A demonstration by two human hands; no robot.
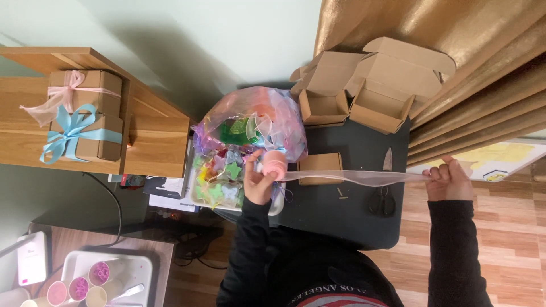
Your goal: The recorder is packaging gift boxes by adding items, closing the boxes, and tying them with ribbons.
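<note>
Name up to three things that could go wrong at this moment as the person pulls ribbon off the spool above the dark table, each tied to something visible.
1. The left hand holds the pink spool loosely at its edge; a hard pull by the right hand might tug it free.
2. The taut sheer ribbon passes above the scissors and small closed box; slackening, it could snag.
3. The spool sits beside the bag of ribbons, where loose ends may tangle.

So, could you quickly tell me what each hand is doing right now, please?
Left hand: closed on the pink ribbon spool.
Right hand: closed on the end of the sheer pink ribbon, stretched taut from the spool.
</note>
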